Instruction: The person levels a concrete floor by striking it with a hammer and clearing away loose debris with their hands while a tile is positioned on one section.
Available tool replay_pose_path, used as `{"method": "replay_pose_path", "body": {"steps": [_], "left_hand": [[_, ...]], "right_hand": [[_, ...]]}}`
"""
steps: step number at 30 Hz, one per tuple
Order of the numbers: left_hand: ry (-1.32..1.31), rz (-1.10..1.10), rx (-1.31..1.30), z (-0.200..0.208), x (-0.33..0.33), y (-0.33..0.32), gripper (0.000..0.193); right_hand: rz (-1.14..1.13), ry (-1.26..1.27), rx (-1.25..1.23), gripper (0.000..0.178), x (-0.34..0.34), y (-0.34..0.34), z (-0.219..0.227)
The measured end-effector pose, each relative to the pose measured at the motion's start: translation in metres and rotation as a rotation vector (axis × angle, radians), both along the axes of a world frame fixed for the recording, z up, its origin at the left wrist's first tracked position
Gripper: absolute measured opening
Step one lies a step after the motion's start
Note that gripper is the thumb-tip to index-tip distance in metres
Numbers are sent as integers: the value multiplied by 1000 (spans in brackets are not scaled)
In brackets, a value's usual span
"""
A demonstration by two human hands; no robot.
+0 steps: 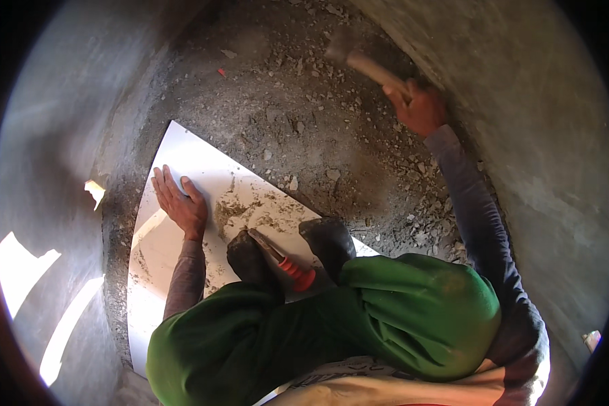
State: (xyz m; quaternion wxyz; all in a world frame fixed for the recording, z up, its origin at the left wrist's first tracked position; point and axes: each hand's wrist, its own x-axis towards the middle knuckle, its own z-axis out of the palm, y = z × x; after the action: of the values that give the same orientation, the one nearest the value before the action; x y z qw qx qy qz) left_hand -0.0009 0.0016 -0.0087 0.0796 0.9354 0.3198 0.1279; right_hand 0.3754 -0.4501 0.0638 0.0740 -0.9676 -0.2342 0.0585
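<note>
My right hand [423,108] is closed round the wooden handle of a hammer [377,70], at the far right beside the curved wall. The hammer's head is blurred over the rubble-strewn floor. My left hand [181,203] lies flat on a white board [193,150], fingers stretched out and holding nothing. Dirt is smeared over the middle of the board. Between my two dark shoes [327,242] rests a narrow metal tool with a red ribbed grip [295,272], which looks like a chisel; neither hand touches it.
Grey plastered walls [521,122] curve round on both sides. Broken chips and dust cover the floor [277,128], thickest along the right wall. A small red scrap [221,72] lies near the far end. Bright sunlight patches fall on the left wall [47,155].
</note>
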Motion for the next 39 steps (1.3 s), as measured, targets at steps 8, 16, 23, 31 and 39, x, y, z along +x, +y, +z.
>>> {"method": "replay_pose_path", "body": {"steps": [8, 16, 23, 31, 39], "left_hand": [[34, 21, 23, -5, 9, -3, 60], [57, 16, 15, 1, 9, -5, 60], [67, 45, -28, 4, 14, -13, 61], [48, 51, -41, 2, 10, -9, 63], [69, 61, -38, 6, 13, -9, 62]], "right_hand": [[-251, 198, -132, 73, 27, 11, -20], [-236, 216, -190, 81, 53, 21, -33], [83, 10, -45, 75, 46, 32, -36], [81, 77, -137, 84, 56, 64, -37], [0, 256, 77, 81, 50, 109, -44]]}}
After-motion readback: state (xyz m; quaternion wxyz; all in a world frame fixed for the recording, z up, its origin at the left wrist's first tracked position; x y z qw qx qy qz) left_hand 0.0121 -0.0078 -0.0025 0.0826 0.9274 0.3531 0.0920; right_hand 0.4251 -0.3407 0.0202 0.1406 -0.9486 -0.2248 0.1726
